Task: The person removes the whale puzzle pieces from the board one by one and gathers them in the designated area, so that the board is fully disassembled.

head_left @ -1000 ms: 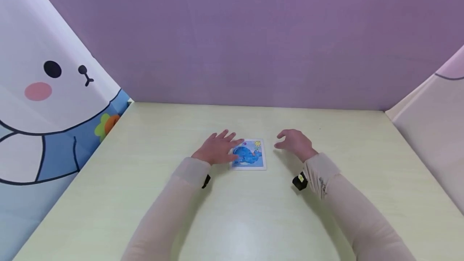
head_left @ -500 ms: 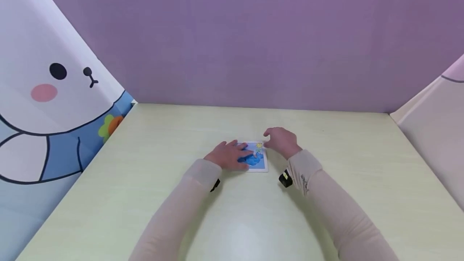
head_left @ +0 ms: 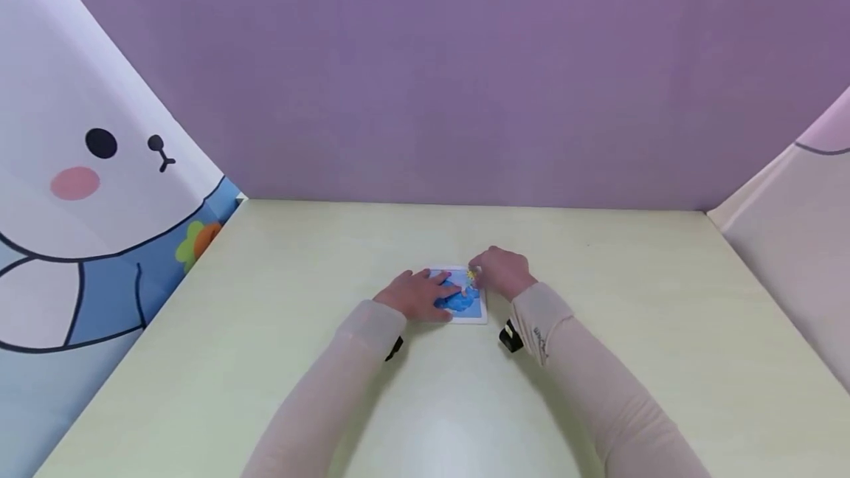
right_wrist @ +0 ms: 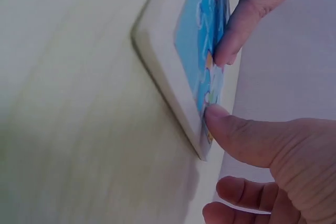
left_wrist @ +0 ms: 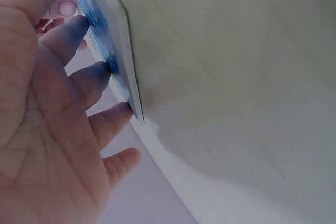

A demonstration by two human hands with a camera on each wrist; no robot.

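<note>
A small square picture puzzle (head_left: 468, 308) with a blue whale, a sun and a white border lies flat on the pale table. Spread over its left part is my left hand (head_left: 415, 296), whose fingertips (left_wrist: 100, 72) rest on the picture in the left wrist view. My right hand (head_left: 502, 272) is at the puzzle's far right corner, by the sun. In the right wrist view, the thumb (right_wrist: 218, 119) presses on the picture close to that corner. The index finger is mostly hidden there, while the other fingers curl beyond the edge.
The table (head_left: 279, 257) meets a purple backdrop (head_left: 425, 80) at its far edge. A cartoon-printed cloth (head_left: 99, 242) hangs along the left side, and a pale cloth (head_left: 790, 227) along the right. Each wrist carries a small black camera.
My left hand has moved right and settled on the puzzle. My right hand has come in from the right to the puzzle's far right corner, its thumb and index finger closing there.
</note>
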